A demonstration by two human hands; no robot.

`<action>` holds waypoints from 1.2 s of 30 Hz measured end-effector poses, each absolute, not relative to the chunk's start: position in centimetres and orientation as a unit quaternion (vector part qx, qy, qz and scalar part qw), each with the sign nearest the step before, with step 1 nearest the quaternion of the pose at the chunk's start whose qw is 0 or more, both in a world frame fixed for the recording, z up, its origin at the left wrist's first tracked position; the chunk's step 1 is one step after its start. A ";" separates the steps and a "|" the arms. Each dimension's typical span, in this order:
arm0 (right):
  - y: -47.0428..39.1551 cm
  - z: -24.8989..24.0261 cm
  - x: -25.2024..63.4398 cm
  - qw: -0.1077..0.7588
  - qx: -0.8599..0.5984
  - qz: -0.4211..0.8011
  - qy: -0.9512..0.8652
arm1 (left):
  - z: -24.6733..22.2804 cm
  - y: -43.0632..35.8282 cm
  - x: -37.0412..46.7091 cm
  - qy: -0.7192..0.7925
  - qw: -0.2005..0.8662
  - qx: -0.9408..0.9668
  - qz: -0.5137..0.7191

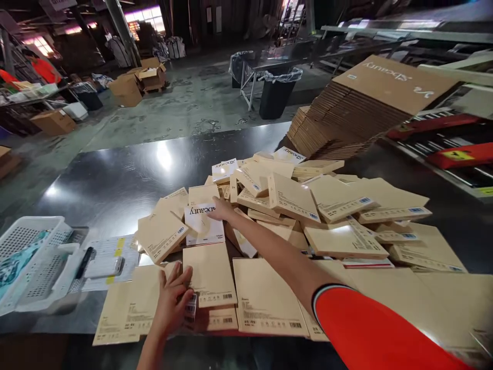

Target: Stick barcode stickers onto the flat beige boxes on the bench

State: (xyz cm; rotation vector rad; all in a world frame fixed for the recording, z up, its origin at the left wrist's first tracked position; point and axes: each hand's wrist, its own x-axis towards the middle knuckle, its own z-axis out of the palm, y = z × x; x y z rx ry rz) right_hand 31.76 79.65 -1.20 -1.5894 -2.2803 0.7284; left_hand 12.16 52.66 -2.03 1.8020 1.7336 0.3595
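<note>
Two-handed over the box pile (292, 192), you've got yr R hand (221, 208) at the far R corner of the white-fronted box (204, 234), L side of the heap; can't quite tell if it's gripped. Yr L hand (174, 298)'s half-open, fingers spread, holding nothing, just beside a cream box (210, 272) nr the table (127, 172) edge.

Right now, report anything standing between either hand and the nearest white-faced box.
Nothing visible parts the right hand from that white-faced box, whose upper right corner it overlaps. For the left hand, a beige box lies partly between.
</note>
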 end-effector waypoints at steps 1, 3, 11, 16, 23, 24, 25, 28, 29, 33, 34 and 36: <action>79.9 -1.0 31.2 0.123 -0.556 0.274 -0.775 | -2.1 52.7 12.2 0.654 0.303 0.679 0.138; 80.0 -0.2 31.1 0.118 -0.551 0.318 -0.762 | -2.1 52.8 12.2 0.657 0.308 0.674 0.139; 74.6 8.1 37.8 0.240 -0.429 0.449 -0.746 | 1.2 51.5 12.1 0.639 0.330 0.614 0.325; 70.7 12.0 40.4 0.343 -0.415 0.515 -0.667 | 4.9 52.7 14.3 0.630 0.340 0.534 0.450; 67.6 15.1 43.3 0.380 -0.429 0.494 -0.654 | 10.4 54.0 18.2 0.556 0.397 0.576 0.448; 67.3 15.6 44.1 0.376 -0.430 0.489 -0.660 | 11.3 53.5 18.6 0.560 0.383 0.587 0.442; 67.0 16.1 45.0 0.364 -0.428 0.481 -0.673 | 12.2 52.9 19.1 0.564 0.366 0.601 0.432; 65.6 18.2 47.6 0.291 -0.422 0.405 -0.757 | 14.7 51.0 20.9 0.572 0.315 0.654 0.382; 64.9 19.0 48.2 0.269 -0.425 0.363 -0.784 | 15.4 50.4 21.7 0.572 0.305 0.672 0.358; 61.6 21.4 49.4 0.256 -0.389 0.243 -0.851 | 17.2 48.9 24.8 0.586 0.286 0.707 0.273; 60.9 21.7 49.7 0.268 -0.364 0.229 -0.862 | 17.5 48.6 25.4 0.587 0.283 0.711 0.265; 59.5 22.1 50.3 0.298 -0.318 0.206 -0.876 | 17.9 48.0 26.4 0.589 0.268 0.718 0.256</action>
